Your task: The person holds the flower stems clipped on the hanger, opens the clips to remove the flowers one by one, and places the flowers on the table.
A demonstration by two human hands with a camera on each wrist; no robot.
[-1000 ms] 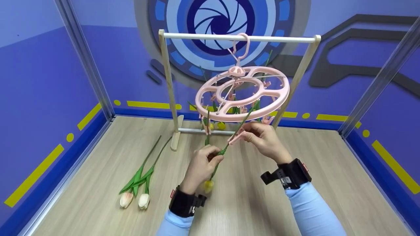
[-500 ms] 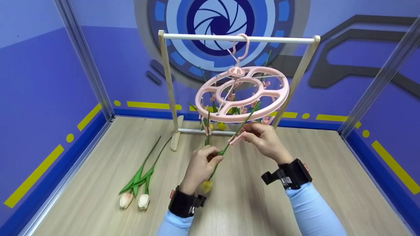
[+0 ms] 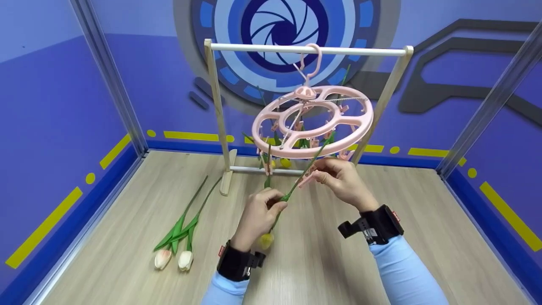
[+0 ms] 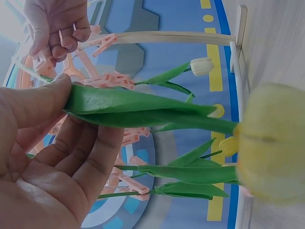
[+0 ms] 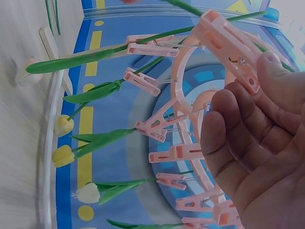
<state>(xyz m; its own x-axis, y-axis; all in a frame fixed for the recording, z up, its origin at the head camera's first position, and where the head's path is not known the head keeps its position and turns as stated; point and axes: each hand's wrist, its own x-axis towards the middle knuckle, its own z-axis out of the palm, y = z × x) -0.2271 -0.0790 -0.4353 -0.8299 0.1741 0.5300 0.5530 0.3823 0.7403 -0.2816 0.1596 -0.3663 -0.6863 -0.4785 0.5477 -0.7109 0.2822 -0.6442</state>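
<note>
My left hand point(image 3: 263, 214) pinches a yellow tulip point(image 4: 279, 143) by its green leaf and stem between thumb and fingers. The bloom points down toward the table, and the stem slants up to the right. In my right hand point(image 3: 343, 182) a pink clothespin point(image 5: 231, 50) is pinched at its handle end. The tulip's stem crosses at the mouth end of this clothespin; whether it lies between the jaws I cannot tell. Above both hands hangs a round pink clip hanger point(image 3: 288, 150). Several tulips, white and yellow point(image 5: 63, 156), dangle from its other clothespins, blooms downward.
A wooden rack point(image 3: 216, 97) with a white top rod point(image 3: 360, 51) carries the hanger. Two loose tulips, one pinkish point(image 3: 162, 259) and one white point(image 3: 185, 260), lie on the table point(image 3: 127, 220) at the left. Blue panels point(image 3: 55, 127) wall the table at the back and sides.
The yellow bloom has swung slightly to the left. The clothespin in my right hand has shifted a touch to the right; both hands hold nearly the same place.
</note>
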